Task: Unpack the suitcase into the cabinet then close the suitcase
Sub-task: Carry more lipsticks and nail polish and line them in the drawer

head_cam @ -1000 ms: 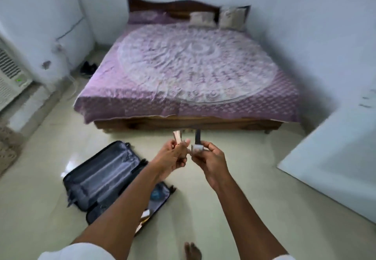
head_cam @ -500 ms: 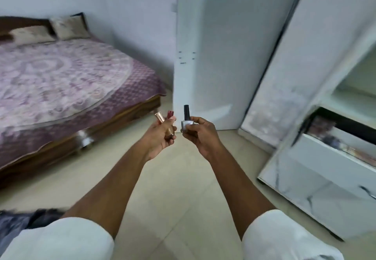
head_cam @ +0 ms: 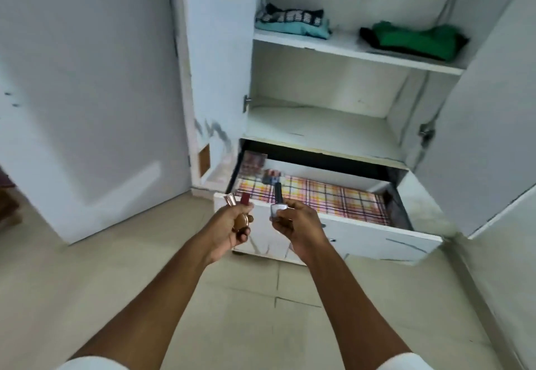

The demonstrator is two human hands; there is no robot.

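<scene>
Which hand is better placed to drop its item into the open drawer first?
Probably the right hand: its nail polish bottle already overlaps the drawer front edge, while the left hand sits beside the drawer's corner.

lipsticks (head_cam: 237, 200): one rose-gold tube and one dark red, gripped together in the left hand (head_cam: 232, 226)
compact (head_cam: 241, 221): shiny copper-gold, low in that same grip
nail polish bottle (head_cam: 277, 206): silvery body with a black cap, pinched by the right hand (head_cam: 293, 226)
drawer lining (head_cam: 324, 200): pink, yellow and white plaid, just beyond both grips
drawer front (head_cam: 377, 239): white with grey marble streaks, below the right grip
cabinet (head_cam: 220, 50): white
folded clothes (head_cam: 293, 21): teal under black-and-white stripes, far above the grips
folded top (head_cam: 414, 40): bright green with black
floor (head_cam: 87, 282): pale beige tiles
</scene>
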